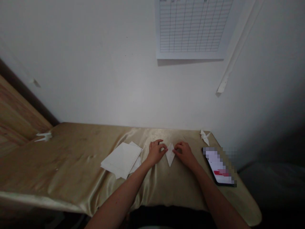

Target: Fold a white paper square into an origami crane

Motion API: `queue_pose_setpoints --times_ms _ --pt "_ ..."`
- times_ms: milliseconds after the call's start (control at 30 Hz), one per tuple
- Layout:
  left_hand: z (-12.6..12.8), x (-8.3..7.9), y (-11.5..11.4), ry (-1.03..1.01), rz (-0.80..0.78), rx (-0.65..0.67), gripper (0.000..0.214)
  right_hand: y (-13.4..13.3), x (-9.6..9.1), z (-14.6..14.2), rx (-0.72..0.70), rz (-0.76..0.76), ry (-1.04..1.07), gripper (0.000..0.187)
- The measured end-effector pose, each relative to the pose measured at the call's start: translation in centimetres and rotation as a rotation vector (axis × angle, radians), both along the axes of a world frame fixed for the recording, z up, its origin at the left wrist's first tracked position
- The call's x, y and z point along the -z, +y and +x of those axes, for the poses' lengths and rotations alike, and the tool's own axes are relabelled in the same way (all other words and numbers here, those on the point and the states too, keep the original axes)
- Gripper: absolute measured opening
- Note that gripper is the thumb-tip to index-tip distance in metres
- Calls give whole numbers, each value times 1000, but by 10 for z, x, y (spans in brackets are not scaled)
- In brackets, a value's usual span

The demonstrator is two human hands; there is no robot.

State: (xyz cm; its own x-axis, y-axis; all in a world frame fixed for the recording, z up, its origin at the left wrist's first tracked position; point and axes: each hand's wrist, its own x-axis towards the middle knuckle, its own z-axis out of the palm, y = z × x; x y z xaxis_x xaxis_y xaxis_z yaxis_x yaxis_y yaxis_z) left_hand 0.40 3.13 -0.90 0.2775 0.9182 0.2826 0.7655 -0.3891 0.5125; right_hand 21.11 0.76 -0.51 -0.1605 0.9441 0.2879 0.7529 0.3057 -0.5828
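Note:
A small piece of white paper, folded into a kite-like diamond (170,156), lies on the gold cloth between my hands. My left hand (156,151) pinches its left edge with thumb and forefinger, the other fingers curled loosely. From the opposite side, my right hand (185,153) grips the right edge between thumb and fingertips. The paper's narrow point faces toward me. Left of my left hand sits a loose stack of white paper sheets (121,159).
Gold satin cloth (59,165) covers the table. On the right lie a phone (219,167), its screen lit and partly pixelated, and a folded paper crane (205,137). Another white folded paper (44,136) rests far left. A printed grid sheet (193,28) hangs on the wall.

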Motion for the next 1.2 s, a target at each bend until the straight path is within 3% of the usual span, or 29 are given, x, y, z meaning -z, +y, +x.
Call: queue_pose_setpoints --times_ms 233,600,867,1200 --pt "2 -2 -3 -19 4 39 6 8 10 -2 -8 128 235 12" --pt "7 -9 -5 -97 -44 7 3 8 8 -1 -21 99 279 19" --pt "6 -6 -4 -126 -13 15 8 8 8 -2 -62 141 325 26" --pt "6 -9 -8 -95 -15 36 6 9 7 -2 -20 139 358 17"
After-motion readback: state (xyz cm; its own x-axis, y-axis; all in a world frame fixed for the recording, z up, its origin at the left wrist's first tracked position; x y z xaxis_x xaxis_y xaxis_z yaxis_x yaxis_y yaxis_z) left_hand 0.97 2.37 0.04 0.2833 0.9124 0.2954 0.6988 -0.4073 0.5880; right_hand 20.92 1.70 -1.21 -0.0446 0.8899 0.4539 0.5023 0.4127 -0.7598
